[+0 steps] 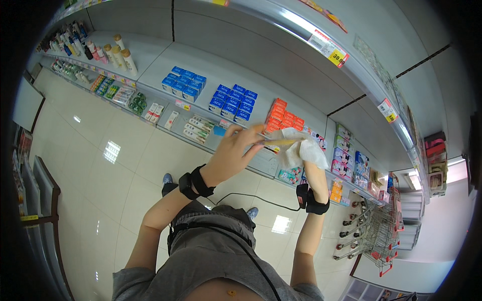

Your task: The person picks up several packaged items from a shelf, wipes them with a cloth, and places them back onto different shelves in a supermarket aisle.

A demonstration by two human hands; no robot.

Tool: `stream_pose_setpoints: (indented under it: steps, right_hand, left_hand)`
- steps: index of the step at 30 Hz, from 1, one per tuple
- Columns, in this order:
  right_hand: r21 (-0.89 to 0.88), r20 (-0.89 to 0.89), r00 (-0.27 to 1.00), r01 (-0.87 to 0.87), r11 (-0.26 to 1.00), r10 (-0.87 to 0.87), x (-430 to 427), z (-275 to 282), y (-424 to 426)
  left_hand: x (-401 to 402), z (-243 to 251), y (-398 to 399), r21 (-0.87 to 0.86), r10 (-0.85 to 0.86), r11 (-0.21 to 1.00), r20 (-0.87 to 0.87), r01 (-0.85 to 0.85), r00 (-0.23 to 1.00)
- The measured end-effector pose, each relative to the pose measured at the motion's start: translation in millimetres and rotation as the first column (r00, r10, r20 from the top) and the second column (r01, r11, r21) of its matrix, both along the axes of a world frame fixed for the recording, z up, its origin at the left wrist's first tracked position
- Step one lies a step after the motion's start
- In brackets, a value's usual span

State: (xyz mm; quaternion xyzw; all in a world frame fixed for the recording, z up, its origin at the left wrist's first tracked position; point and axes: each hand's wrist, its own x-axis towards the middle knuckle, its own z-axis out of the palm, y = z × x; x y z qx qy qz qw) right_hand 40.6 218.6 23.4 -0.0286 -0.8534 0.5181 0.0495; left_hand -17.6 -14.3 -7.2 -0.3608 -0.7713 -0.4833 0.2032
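My left hand (235,150) reaches over the front edge of the shelf, its thumb and fingers at the left end of a narrow yellowish item (282,142) that is blurred. The other end of that item runs into a crumpled white cloth (295,152). My right hand (311,169) is inside the cloth, which wraps it so that its fingers are mostly hidden. Just beyond the cloth stand stacked orange-red boxes (280,114). To their left are dark blue boxes (233,101) and lighter blue boxes (184,82). Both wrists wear black straps, with a cable leading to the right one.
An upper shelf edge (293,24) with price tags curves overhead. Pump and cap bottles (120,56) stand far left. Toothbrush packs (197,128) lie on the lower shelf. Cartoon-printed packs (342,156) are at right, shopping carts (384,222) beyond. A rack (47,188) stands at left.
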Motion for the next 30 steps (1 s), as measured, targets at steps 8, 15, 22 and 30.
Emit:
stream_pose_setpoints:
  steps: [8, 15, 22, 30]
  right_hand:
    - [0.033, 0.33, 0.93, 0.161, 0.986, -0.163, 44, -15, 36]
    - [-0.079, 0.258, 0.91, -0.315, 0.946, 0.325, 28, 12, 1]
    - [0.104, -0.05, 0.997, -0.048, 0.993, 0.053, 33, 11, -34]
    - [-0.055, -0.159, 0.973, 0.158, 0.986, -0.165, 34, -8, -48]
  left_hand:
    - [13, -4, -28, -0.243, -0.119, 0.963, -0.769, -0.116, 0.628]
    - [7, -3, -28, -0.351, -0.258, 0.932, -0.821, -0.093, 0.51]
    - [5, -11, -17, -0.106, 0.11, 0.978, -0.46, -0.177, 0.881]
    - [-5, -30, 5, 0.606, -0.428, 0.795, 0.58, -0.016, 0.693]
